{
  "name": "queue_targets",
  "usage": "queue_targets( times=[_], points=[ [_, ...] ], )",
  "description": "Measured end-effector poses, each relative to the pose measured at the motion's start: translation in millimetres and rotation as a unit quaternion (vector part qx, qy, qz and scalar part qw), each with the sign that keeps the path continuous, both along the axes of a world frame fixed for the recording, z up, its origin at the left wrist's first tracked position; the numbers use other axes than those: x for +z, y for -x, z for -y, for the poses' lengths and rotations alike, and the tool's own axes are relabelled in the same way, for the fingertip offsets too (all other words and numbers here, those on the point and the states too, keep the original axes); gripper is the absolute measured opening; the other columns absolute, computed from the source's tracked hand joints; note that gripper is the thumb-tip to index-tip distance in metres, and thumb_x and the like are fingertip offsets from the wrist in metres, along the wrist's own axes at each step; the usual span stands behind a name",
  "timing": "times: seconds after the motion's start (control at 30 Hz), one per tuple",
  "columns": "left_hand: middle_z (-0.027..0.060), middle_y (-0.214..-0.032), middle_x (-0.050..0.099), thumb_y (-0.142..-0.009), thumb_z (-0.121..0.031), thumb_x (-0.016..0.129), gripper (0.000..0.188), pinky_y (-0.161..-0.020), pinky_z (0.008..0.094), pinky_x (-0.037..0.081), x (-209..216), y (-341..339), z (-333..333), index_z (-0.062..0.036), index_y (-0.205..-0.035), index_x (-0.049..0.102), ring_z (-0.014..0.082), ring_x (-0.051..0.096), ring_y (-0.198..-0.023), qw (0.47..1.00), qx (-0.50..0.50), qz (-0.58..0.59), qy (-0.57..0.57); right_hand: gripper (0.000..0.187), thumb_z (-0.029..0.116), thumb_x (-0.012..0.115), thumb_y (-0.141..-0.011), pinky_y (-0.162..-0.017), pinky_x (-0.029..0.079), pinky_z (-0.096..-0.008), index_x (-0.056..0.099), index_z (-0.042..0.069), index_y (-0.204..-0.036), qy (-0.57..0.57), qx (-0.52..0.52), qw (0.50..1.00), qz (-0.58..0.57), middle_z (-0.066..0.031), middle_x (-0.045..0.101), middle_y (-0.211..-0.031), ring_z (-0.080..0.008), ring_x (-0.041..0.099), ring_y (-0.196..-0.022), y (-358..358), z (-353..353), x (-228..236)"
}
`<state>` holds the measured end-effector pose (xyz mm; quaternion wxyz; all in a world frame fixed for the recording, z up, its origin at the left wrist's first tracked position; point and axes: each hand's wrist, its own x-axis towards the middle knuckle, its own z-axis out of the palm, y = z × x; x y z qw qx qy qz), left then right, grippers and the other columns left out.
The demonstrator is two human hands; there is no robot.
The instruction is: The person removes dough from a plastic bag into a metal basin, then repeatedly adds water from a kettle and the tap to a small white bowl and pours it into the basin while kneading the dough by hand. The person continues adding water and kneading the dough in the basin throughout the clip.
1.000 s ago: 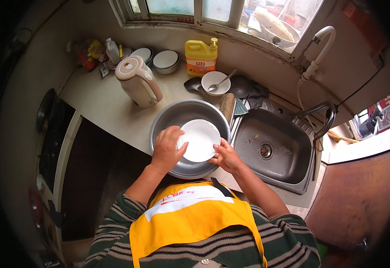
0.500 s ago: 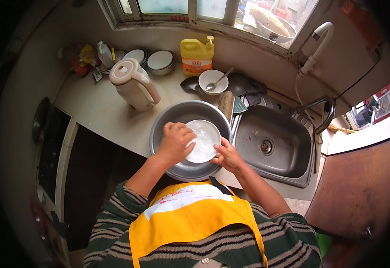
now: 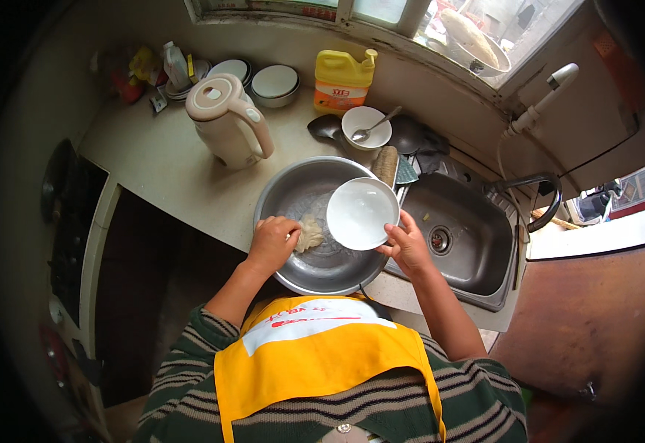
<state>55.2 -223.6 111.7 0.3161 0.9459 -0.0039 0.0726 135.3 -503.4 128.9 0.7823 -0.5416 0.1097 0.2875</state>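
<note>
A wide metal basin (image 3: 282, 193) stands on the counter in front of me, with a little water in its bottom. My right hand (image 3: 409, 246) grips the rim of a white bowl (image 3: 362, 214), thumb on the inner edge, and holds it tilted over the basin's right side. Within the basin's left part, my left hand (image 3: 274, 244) is closed on a crumpled beige cloth (image 3: 309, 234), which hangs out past the fingers. A gap separates cloth and bowl.
Right of the basin is a metal sink (image 3: 478, 236) with a curved faucet (image 3: 540, 181). Behind stand a kettle (image 3: 226, 129), stacked bowls (image 3: 274, 85), a yellow jug (image 3: 343, 77), and a white bowl with a spoon (image 3: 367, 129). A loofah-like roll (image 3: 386, 164) lies beside the basin.
My left hand has come away from the bowl and moved down-left, and the cloth now shows in it. The bowl, still in my right hand, has shifted right.
</note>
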Motion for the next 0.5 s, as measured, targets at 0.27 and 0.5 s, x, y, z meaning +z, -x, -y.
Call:
queue_targets(
  times=[0.27, 0.5],
  points=[
    [0.0116, -0.085, 0.065, -0.08, -0.011, 0.062, 0.012, -0.076, 0.0419, 0.045, -12.4, 4.8, -14.4, -0.0051, -0.09, 0.066, 0.0319, 0.059, -0.083, 0.999, -0.033, -0.001, 0.037, 0.063, 0.008, 0.067, -0.082, -0.076, 0.052, -0.0362, 0.035, 0.01, -0.136, 0.083, -0.039, 0.994, 0.058, -0.0102, 0.056, -0.116, -0.0206, 0.058, -0.099, -0.6, 0.1, 20.2],
    [0.0139, -0.099, 0.063, -0.081, -0.011, 0.062, 0.018, -0.081, 0.04, 0.047, -14.7, 9.0, -13.5, -0.0043, -0.097, 0.065, 0.0324, 0.06, -0.092, 0.994, -0.057, -0.018, 0.092, 0.068, 0.004, 0.071, -0.075, -0.081, 0.052, -0.033, 0.038, 0.009, -0.135, 0.258, -0.005, 0.899, 0.353, -0.0096, 0.053, -0.121, -0.0189, 0.053, -0.108, 0.3, -14.6, 45.5]
  ],
)
